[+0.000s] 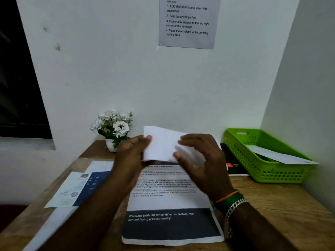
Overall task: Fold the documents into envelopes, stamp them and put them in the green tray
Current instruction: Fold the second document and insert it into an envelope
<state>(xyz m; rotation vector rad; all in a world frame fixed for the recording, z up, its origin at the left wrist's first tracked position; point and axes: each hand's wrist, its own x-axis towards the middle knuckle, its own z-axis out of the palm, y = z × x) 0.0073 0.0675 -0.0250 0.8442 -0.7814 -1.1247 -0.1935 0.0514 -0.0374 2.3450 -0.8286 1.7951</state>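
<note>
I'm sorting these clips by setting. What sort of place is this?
Probably a small office mailing desk set in a corner: an instruction sheet about envelopes and stamps hangs on the wall, printed documents lie on the wooden table, and a green tray holds an envelope.

Both hands (131, 153) apparently in grip

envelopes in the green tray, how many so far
1: a white envelope lies slanted in the green tray, one end over the rim. Others could be hidden beneath it.

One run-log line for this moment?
step: folding | both hands on white paper sheet | green plastic tray: one white envelope
</note>
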